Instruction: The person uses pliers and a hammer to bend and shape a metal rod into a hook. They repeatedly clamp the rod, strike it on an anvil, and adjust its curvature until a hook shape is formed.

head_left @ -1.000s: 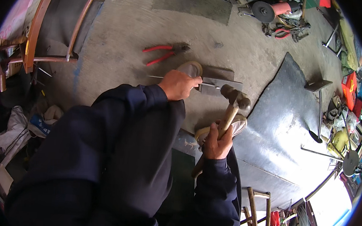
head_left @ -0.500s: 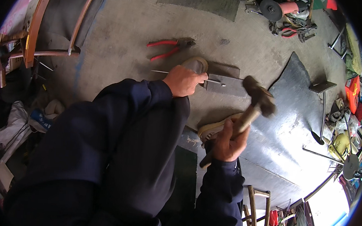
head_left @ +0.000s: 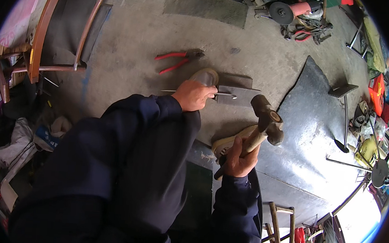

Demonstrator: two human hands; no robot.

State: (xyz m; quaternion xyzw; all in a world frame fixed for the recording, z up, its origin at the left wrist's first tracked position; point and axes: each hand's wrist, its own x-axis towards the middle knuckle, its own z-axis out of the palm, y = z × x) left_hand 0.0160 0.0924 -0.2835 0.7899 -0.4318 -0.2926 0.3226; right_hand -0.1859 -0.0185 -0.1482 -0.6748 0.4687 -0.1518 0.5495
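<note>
Concrete floor [head_left: 165, 32], left hand [head_left: 194, 95] pinning rod [head_left: 226, 95], right hand [head_left: 239, 159] raising hammer [head_left: 267, 120]

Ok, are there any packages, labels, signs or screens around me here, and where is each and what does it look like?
No screens or signs show.
Orange-red box or container: far right edge among clutter, blocky, with a small pale label patch too small to make out.
White bags: lower left by the floor edge, crumpled, one with a blue patch.
Nothing of the kind lies by the left hand or the right hand with the hammer.
</note>
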